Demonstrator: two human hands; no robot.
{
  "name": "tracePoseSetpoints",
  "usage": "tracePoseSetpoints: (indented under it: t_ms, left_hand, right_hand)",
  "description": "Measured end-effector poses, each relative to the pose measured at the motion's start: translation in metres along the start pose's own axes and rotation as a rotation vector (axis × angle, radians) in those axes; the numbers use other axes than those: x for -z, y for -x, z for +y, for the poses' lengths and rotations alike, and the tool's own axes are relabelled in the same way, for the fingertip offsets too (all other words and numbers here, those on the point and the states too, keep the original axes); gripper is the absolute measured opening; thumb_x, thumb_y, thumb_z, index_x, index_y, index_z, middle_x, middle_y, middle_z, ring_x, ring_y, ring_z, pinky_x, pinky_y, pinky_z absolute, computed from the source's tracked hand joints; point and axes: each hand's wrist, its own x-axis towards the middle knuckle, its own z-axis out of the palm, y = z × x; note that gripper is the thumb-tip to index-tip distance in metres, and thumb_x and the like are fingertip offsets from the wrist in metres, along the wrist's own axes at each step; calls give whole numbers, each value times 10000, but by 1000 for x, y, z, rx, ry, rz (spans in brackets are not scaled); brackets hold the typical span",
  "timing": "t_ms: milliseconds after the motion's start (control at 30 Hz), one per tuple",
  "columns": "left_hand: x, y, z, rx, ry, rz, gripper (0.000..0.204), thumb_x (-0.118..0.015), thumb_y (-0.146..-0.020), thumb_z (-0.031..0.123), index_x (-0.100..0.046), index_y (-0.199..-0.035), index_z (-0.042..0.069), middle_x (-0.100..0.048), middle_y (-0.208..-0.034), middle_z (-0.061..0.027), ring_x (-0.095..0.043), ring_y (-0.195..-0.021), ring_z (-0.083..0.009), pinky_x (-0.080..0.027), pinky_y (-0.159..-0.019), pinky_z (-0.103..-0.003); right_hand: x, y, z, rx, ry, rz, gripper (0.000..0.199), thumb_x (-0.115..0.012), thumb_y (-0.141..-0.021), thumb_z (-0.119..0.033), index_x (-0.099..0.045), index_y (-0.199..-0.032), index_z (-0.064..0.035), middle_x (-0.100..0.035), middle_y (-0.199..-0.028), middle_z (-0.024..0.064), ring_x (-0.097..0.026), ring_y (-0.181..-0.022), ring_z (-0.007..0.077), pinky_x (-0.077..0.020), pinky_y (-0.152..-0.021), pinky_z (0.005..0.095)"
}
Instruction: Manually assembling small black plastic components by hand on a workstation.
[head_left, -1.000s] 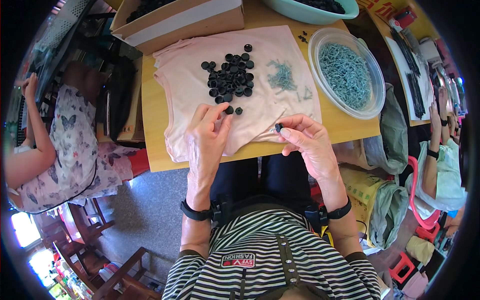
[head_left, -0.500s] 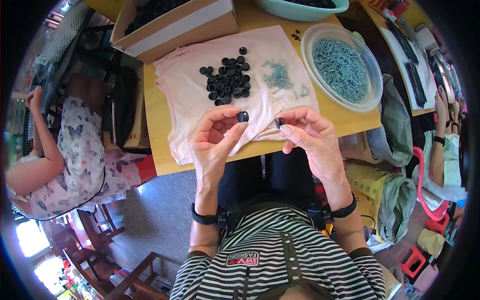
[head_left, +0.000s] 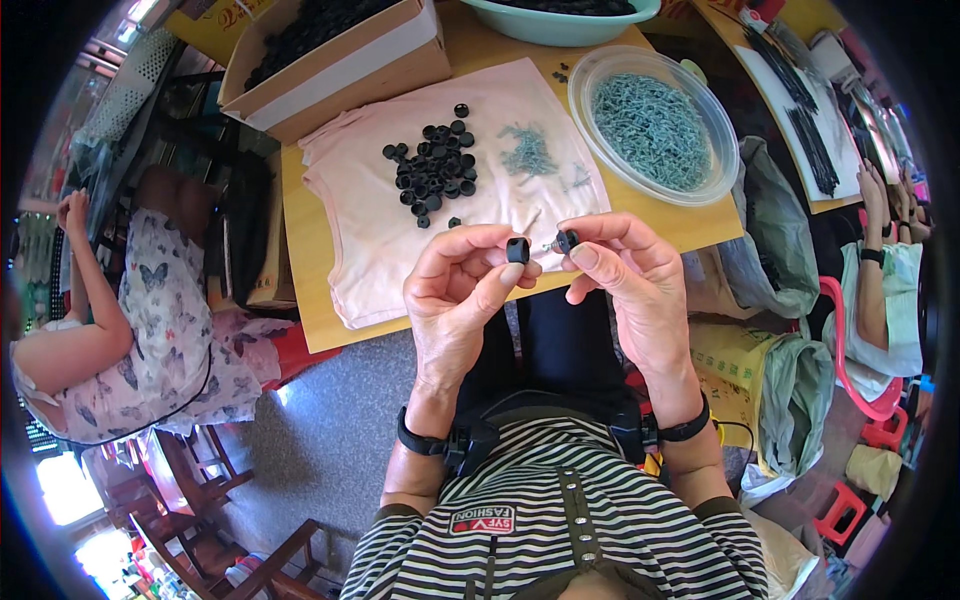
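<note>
- Since the earlier frame, your left hand (head_left: 455, 285) has brought its black cap (head_left: 517, 250) closer to the piece in your right hand (head_left: 628, 268).
- Your left thumb and fingers are pinched on the cap; your right ones are pinched on a small black knob (head_left: 568, 241), its screw (head_left: 551, 247) pointing left at the cap. The two parts sit just beside each other, not touching, above the table's near edge.
- To bring them together cleanly, hold cap and screw level on one line. The cap's hollow is hard to make out, so check which side faces the screw.
- Keep your left fingertips clear of the screw tip, and grip the knob by its sides so it won't tip.
- Beyond your left hand, a pile of caps (head_left: 437, 165) lies on the pink cloth (head_left: 350, 250), with loose screws (head_left: 528, 150) to its right.
- Farther right stands a round tub (head_left: 722, 150) of screws; far left, a cardboard box (head_left: 390, 75); at the far edge, a pale green basin (head_left: 560, 28).
- Nothing stands between the two parts; the cloth's near folds could snag a dropped screw.
</note>
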Motion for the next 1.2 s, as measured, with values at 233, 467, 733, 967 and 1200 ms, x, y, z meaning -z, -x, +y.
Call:
tracePoseSetpoints:
  t_ms: [233,467,733,967,1200]
  left_hand:
    - [-6,4,1,18,-40,-38,231,-579,-833,-75,-562,-1061,-46,-631,-917,-121,-651,-849,-192,-553,-776,-319]
    - [-14,4,2,87,44,-38,218,-592,-845,-34,-564,-1061,-38,-650,-901,-132,-658,-802,-191,-549,-737,-301]
    - [-7,4,-6,104,226,-30,225,-611,-855,22,-567,-1070,-26,-648,-951,-136,-654,-839,-203,-552,-747,-313]
    - [-4,4,-6,93,182,-21,237,-629,-841,15,-570,-1067,-27,-647,-959,-137,-652,-843,-203,-555,-762,-322]
    - [-8,3,-4,70,114,-13,240,-639,-814,-36,-578,-1045,-39,-644,-959,-133,-652,-826,-195,-559,-768,-319]
  right_hand:
    - [6,3,-3,-65,-87,-25,239,-619,-877,-137,-606,-1069,5,-664,-956,87,-650,-883,142,-527,-645,222]
    - [12,2,-5,-126,-201,-35,268,-613,-885,-174,-596,-1086,2,-658,-1004,106,-649,-912,164,-544,-685,245]
    - [-10,8,-18,209,298,-35,205,-597,-864,3,-584,-1061,59,-661,-938,100,-659,-840,150,-533,-742,240]
    - [-15,6,-17,378,492,-29,183,-605,-845,23,-601,-1026,51,-666,-917,118,-676,-802,161,-545,-691,234]
    - [-15,5,-19,453,645,-9,177,-636,-812,29,-624,-989,30,-667,-940,117,-676,-798,173,-551,-685,254]
